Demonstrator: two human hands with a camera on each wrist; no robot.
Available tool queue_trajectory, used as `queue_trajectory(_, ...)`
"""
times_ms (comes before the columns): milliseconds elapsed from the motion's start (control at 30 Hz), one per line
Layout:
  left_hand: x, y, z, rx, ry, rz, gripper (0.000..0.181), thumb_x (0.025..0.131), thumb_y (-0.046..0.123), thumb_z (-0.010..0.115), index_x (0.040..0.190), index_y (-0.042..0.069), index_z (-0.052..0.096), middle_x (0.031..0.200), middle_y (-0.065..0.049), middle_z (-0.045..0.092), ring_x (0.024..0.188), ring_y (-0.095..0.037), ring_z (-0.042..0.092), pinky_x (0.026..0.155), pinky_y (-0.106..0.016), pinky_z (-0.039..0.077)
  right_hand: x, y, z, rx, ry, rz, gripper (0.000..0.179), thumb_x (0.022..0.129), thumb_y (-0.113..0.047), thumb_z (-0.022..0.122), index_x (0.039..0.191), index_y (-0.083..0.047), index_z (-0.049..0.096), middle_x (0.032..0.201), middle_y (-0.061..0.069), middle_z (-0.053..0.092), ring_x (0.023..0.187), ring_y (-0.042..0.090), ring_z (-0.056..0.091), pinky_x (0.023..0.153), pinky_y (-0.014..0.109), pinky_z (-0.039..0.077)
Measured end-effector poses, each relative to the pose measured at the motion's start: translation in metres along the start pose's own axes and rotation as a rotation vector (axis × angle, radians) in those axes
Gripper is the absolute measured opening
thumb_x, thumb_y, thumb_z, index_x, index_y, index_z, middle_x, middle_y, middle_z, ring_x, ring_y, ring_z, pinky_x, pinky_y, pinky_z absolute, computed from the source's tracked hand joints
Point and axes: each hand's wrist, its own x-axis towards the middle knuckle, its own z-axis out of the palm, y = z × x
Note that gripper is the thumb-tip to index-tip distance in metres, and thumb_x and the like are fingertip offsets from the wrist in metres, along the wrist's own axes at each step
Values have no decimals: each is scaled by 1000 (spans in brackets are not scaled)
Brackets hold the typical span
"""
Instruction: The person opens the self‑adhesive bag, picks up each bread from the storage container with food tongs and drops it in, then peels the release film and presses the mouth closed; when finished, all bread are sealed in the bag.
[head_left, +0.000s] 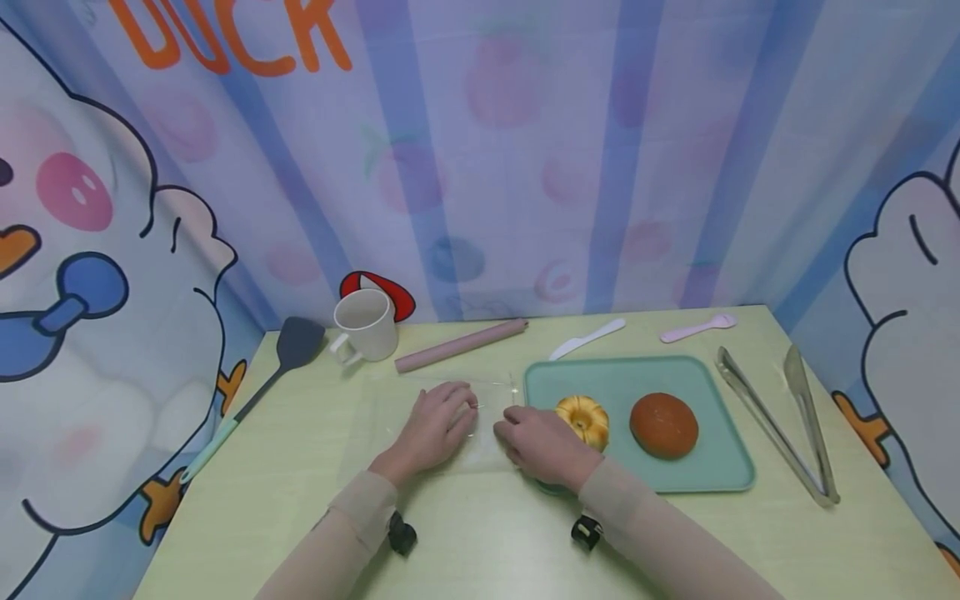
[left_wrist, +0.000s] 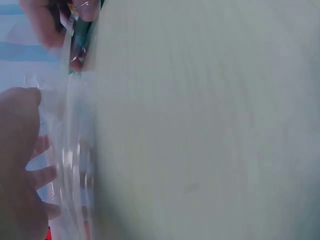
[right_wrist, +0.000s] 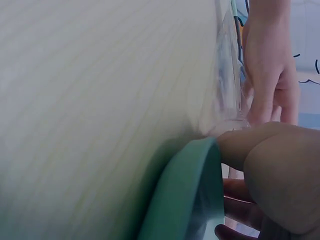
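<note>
left hand point(head_left: 435, 423) touches clear plastic point(head_left: 483, 450); right hand point(head_left: 542, 442) pinches its edge.

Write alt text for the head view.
A person's left hand and right hand touch a transparent plastic bag on a yellowish table. At right, a rectangular green tray holds a fluted golden bun and a round brown bun.

Clr wrap point(head_left: 486, 448): glossy plas. Tray point(head_left: 630, 377): smooth plas., semi-matt. Tongs point(head_left: 772, 427): shiny met. Backdrop point(head_left: 517, 183): matt cloth.
</note>
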Motion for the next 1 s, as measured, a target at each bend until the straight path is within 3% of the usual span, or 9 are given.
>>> queue_trajectory(167, -1, 0, -8, -43, -47, -71, 14, 111, 28, 52, 116, 19, 62, 145, -14, 60, 142, -37, 51, 111, -81, 27, -1, 0, 0, 4, -12, -3, 12, 98, -17, 72, 111, -17, 71, 101, 4, 63, 76, 17, 57, 58, 31, 49)
queue_trajectory(300, -3, -2, -10, -84, -55, -86, 13, 112, 28, 50, 114, 20, 60, 150, -15, 57, 145, -36, 48, 113, -80, 25, -2, -1, 0, -5, -40, 1, 18, 100, -19, 71, 118, -18, 72, 115, 6, 67, 91, 21, 64, 65, 37, 54)
queue_trajectory(400, -5, -4, -11, -116, -63, -94, 14, 112, 28, 49, 114, 19, 60, 152, -15, 56, 148, -34, 45, 114, -80, 22, -2, -1, 0, -1, -66, 6, 21, 101, -20, 71, 121, -19, 72, 117, 6, 66, 93, 22, 63, 66, 38, 55)
queue_trajectory(667, -6, -5, -13, -214, -31, -111, 15, 112, 25, 48, 113, 16, 59, 154, -17, 54, 149, -36, 44, 118, -76, 20, -3, -1, -1, 17, -61, 18, 11, 102, -22, 69, 112, -20, 71, 104, 1, 61, 84, 19, 56, 63, 34, 50)
queue_trajectory(867, -5, -6, -14, -226, -29, -117, 18, 114, 29, 42, 113, 17, 55, 155, -15, 54, 150, -39, 42, 120, -74, 20, -4, -1, -2, 18, -73, 35, 17, 104, -24, 66, 119, -20, 72, 116, 5, 65, 93, 22, 62, 70, 40, 56)
queue_trajectory(1000, -5, -7, -15, -234, 5, -95, 17, 113, 26, 43, 114, 14, 54, 152, -18, 55, 148, -43, 43, 118, -76, 21, -3, 0, -1, 21, -69, 45, 15, 105, -26, 65, 117, -20, 71, 111, 3, 65, 90, 20, 60, 68, 38, 55)
